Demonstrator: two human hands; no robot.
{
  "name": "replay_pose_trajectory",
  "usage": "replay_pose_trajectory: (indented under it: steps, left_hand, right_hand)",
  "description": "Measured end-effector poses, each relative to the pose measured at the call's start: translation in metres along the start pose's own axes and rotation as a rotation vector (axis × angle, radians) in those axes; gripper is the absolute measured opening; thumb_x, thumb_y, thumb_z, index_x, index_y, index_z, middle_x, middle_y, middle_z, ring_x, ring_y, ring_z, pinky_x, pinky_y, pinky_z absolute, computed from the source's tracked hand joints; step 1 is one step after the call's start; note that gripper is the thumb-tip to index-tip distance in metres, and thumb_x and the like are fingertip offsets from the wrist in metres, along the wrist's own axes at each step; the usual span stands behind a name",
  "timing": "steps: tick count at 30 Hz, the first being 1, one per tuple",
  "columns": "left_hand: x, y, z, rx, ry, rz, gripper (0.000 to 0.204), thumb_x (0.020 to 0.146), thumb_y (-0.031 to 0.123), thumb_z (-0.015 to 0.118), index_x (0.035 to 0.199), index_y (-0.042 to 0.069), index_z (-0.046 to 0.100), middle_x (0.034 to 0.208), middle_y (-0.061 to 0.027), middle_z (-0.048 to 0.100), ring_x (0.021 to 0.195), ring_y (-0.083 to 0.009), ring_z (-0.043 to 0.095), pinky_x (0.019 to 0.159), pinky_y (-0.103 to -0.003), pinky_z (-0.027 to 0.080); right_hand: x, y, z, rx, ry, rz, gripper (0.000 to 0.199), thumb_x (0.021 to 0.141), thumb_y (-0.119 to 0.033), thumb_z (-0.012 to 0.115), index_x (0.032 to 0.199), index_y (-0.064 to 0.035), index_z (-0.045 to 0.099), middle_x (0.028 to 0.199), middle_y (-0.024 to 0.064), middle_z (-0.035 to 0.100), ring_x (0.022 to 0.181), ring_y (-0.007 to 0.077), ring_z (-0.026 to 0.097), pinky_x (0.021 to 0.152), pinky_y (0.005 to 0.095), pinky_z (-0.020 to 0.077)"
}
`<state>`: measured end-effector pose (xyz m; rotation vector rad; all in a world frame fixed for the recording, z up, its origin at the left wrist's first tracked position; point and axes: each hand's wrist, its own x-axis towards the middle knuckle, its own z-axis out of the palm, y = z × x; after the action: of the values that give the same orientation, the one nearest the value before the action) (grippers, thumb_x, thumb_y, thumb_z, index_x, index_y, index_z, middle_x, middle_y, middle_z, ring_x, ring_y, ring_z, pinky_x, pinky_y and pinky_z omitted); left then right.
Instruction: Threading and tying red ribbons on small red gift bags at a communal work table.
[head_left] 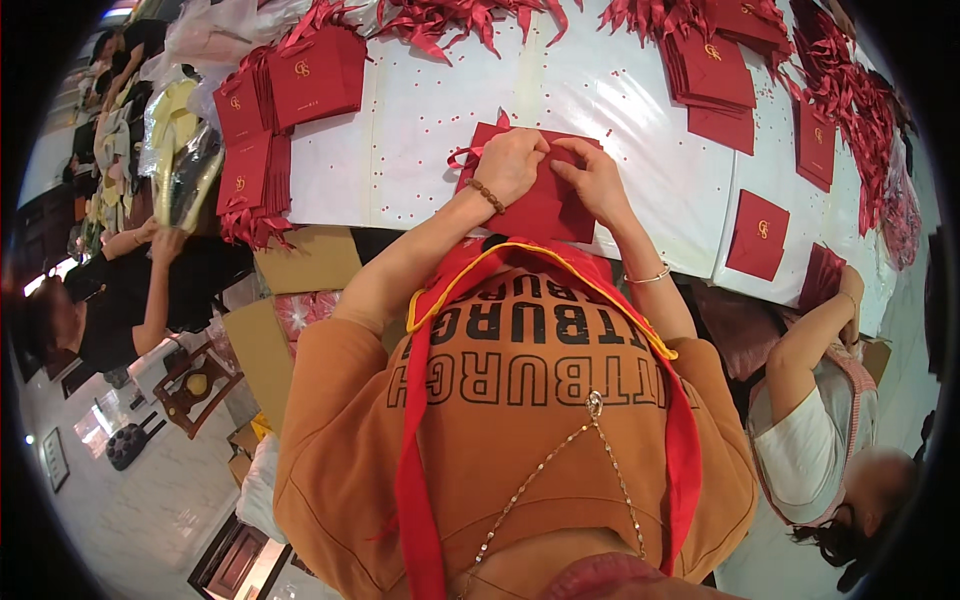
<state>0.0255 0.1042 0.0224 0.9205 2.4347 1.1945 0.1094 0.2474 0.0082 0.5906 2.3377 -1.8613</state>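
Note:
A flat red paper bag (545,205) lies at the table's near edge, right in front of me, partly covered by my hands. My left hand (512,165), with a beaded bracelet at the wrist, is closed in a pinch over the bag's upper part. Red ribbon (463,157) loops out at its left side. Close by on the right, my right hand (595,182) curls over the bag with thumb and forefinger drawn together. Whatever sits between the fingertips of either hand is too small to make out.
Stacked red bags (310,80) with ribbons stand at the left, more bags (705,75) at the back right. A single bag (757,235) lies right. Small red dots dot the white table (410,130). One co-worker's hand (850,290) works at right; another person (110,310) is at left.

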Motion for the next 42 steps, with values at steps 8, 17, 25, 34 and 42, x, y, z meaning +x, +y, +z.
replay_pose_trajectory:
  steps: [8,17,25,34,42]
  left_hand:
    - [-0.003,0.009,0.007,0.042,0.098,-0.008,0.028,0.074,0.002,0.062,0.1,0.003,0.051,0.07,-0.0132,0.06,0.068,-0.0291,0.06,0.061,-0.037,0.046]
    - [-0.009,0.001,-0.002,-0.284,-0.011,-0.111,0.027,0.078,0.001,0.059,0.104,0.001,0.053,0.073,-0.0085,0.062,0.062,-0.0134,0.062,0.056,-0.025,0.048]
    - [0.004,-0.005,-0.035,0.329,-0.055,0.155,0.018,0.077,0.021,0.066,0.089,0.008,0.064,0.081,-0.0064,0.064,0.07,-0.0232,0.06,0.062,-0.035,0.046]
    - [0.055,-0.003,-0.065,0.278,-0.683,-0.167,0.023,0.076,0.031,0.058,0.077,0.011,0.071,0.067,-0.0032,0.063,0.067,-0.0169,0.057,0.063,-0.034,0.042]
    - [0.061,-0.031,-0.046,-0.18,-0.706,-0.21,0.02,0.069,0.023,0.067,0.077,0.005,0.07,0.068,-0.004,0.064,0.06,-0.0121,0.053,0.059,-0.026,0.044]
  right_hand:
    - [-0.001,-0.007,0.005,-0.103,0.034,-0.131,0.034,0.079,-0.01,0.064,0.112,-0.0038,0.059,0.1,0.0138,0.064,0.082,0.0226,0.061,0.075,0.0314,0.0468]
    - [-0.003,-0.009,0.002,-0.137,0.002,-0.149,0.031,0.078,-0.008,0.062,0.109,-0.0036,0.059,0.102,0.0153,0.063,0.089,0.0291,0.06,0.078,0.0333,0.0471]
    - [-0.007,-0.02,0.006,-0.168,0.016,-0.277,0.027,0.079,-0.008,0.062,0.105,-0.0032,0.057,0.093,0.0159,0.062,0.079,0.0304,0.059,0.071,0.0348,0.0465]
    - [-0.011,-0.029,0.017,-0.22,0.006,-0.394,0.02,0.078,-0.005,0.062,0.096,-0.0023,0.054,0.082,0.016,0.058,0.073,0.0346,0.056,0.066,0.0383,0.0455]
    - [-0.012,-0.033,0.018,-0.189,0.023,-0.336,0.017,0.079,-0.005,0.061,0.095,-0.002,0.055,0.086,0.0162,0.059,0.078,0.0339,0.058,0.068,0.0379,0.0463]
